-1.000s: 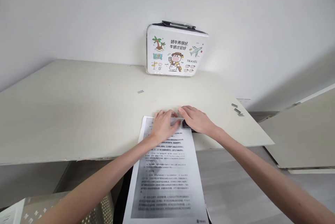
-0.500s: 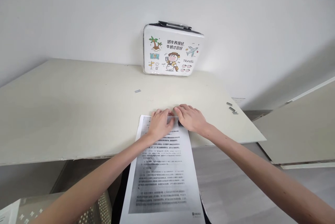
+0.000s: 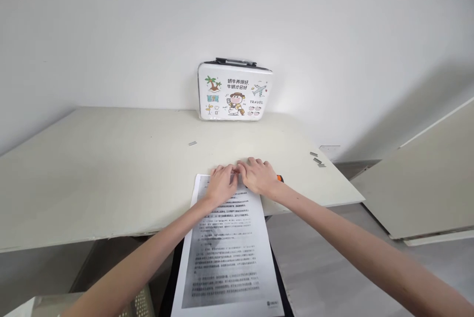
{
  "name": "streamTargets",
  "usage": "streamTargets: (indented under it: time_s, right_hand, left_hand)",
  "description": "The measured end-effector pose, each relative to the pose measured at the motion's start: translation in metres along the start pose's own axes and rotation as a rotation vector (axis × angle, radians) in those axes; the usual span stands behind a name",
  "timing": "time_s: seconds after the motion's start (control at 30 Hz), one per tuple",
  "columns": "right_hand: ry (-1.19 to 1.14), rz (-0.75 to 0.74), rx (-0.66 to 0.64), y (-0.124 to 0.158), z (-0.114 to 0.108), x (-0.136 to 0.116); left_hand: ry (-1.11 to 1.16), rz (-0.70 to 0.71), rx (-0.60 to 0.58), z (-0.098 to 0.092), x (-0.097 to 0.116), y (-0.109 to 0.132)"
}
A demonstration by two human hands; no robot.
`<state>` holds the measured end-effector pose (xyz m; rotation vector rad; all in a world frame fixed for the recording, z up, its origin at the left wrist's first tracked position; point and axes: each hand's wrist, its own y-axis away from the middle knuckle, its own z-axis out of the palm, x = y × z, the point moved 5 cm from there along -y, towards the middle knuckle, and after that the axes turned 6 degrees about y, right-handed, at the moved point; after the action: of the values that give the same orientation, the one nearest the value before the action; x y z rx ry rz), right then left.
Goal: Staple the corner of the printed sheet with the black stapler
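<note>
A printed sheet of paper [image 3: 229, 257] hangs from the table's front edge down over my lap, its top end lying on the table. My left hand [image 3: 222, 186] is closed at the sheet's top edge, thumb and fingers on the paper. My right hand [image 3: 259, 176] curls over the sheet's top right corner, its fingertips close to the left hand's. Under it is what looks like a stapler, mostly hidden; its orange end [image 3: 280, 178] sticks out by the wrist.
A white cartoon-printed case [image 3: 235, 92] with a black handle stands at the wall. One grey staple strip [image 3: 192, 143] lies on the table [image 3: 111, 174] left of centre. Several more strips [image 3: 317, 160] lie near the right edge. A pale panel [image 3: 425, 183] stands at right.
The view has tilted up slightly. My right hand has drawn closer to my left, and the orange end now shows beside the right wrist.
</note>
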<state>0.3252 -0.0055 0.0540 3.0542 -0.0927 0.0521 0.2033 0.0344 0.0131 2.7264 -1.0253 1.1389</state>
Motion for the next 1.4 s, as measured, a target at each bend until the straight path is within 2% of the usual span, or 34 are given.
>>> streamTargets:
  time_s: [0.17,0.27,0.37,0.63,0.8,0.9,0.97,1.07,1.17,1.3,1.4]
  right_hand:
    - [-0.155,-0.049,0.068,0.013,-0.007,0.021]
    - [-0.374,-0.23,0.163,0.034,-0.005,0.043]
    - [-0.377,-0.32,0.2,0.054,0.009,0.066]
    - [-0.38,-0.164,0.33,0.072,0.038,0.11]
    - [-0.528,-0.008,0.377,0.078,0.054,0.138]
    - [-0.64,0.061,0.385,0.08,0.061,0.145]
    - [-0.693,0.068,0.379,0.08,0.062,0.144]
    - [-0.741,0.073,0.37,0.08,0.062,0.144]
    - [-0.756,0.082,0.367,0.079,0.062,0.146]
    - [-0.764,0.087,0.374,0.08,0.062,0.147]
    - [-0.771,0.09,0.375,0.08,0.062,0.148]
  left_hand:
    - [0.009,0.02,0.012,-0.004,0.001,0.002]
    - [0.031,0.015,0.011,-0.006,0.001,0.001]
    - [0.043,0.021,0.0,-0.008,0.003,0.0]
    - [0.022,-0.001,-0.017,-0.018,-0.003,-0.001]
    - [-0.008,-0.023,-0.001,-0.023,-0.014,-0.012]
    - [-0.047,-0.005,0.011,-0.026,-0.015,-0.018]
    - [-0.1,0.061,0.044,-0.035,-0.01,-0.015]
    - [-0.165,0.157,0.02,-0.053,-0.001,0.003]
    - [-0.169,0.168,-0.174,-0.069,-0.002,0.034]
    - [-0.224,0.16,-0.242,-0.093,-0.018,0.076]
    - [-0.294,0.131,-0.274,-0.1,-0.034,0.095]
